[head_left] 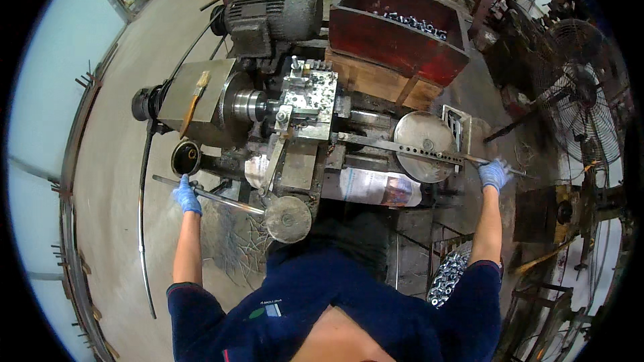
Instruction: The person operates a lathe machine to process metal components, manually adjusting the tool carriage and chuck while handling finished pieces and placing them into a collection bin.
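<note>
Both my hands wear blue gloves. My left hand (187,196) is closed on a metal lever rod (231,204) that runs to a round grey disc (288,219) at the front of a small lathe. Out to the right, my right hand (495,174) grips a thin handle rod (475,159) at the end of a perforated flat bar (402,147). This bar crosses a larger round disc (424,135). Between my hands lies the lathe's tool slide (310,104), strewn with dark chips, facing the shiny chuck (249,105).
A brush (194,104) lies on the headstock (201,80), near a round pot (186,158) of dark liquid. Behind stand a motor (275,17) and a red bin (396,37) with metal parts. A basket of shiny parts (448,279) is low right; a fan (582,110) stands far right.
</note>
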### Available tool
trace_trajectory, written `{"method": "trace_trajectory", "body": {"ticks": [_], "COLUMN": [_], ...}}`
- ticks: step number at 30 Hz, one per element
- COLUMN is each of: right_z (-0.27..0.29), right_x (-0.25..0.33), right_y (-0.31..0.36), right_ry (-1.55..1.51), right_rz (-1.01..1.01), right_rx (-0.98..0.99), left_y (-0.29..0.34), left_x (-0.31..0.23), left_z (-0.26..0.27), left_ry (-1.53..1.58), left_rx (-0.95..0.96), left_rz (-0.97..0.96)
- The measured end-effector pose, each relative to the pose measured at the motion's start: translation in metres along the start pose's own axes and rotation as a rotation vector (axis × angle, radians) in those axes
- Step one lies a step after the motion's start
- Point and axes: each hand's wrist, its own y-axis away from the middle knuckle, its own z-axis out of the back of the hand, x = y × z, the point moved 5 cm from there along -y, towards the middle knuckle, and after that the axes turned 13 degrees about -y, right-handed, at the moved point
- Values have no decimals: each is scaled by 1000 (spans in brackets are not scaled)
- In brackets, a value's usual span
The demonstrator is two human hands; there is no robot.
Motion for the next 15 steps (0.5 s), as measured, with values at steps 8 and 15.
{"method": "trace_trajectory", "body": {"ticks": [8,15], "right_z": [-43,-115], "right_x": [-25,-123], "right_y": [118,203], "right_ry": [-431,-785], "right_rz": [206,24], "right_rx": [37,355], "left_y": [-3,41], "left_x": [52,49], "left_z": [30,-53], "left_ry": [-470,-1863], "left_rx": [392,556], "left_rz": [-173,-1020]}}
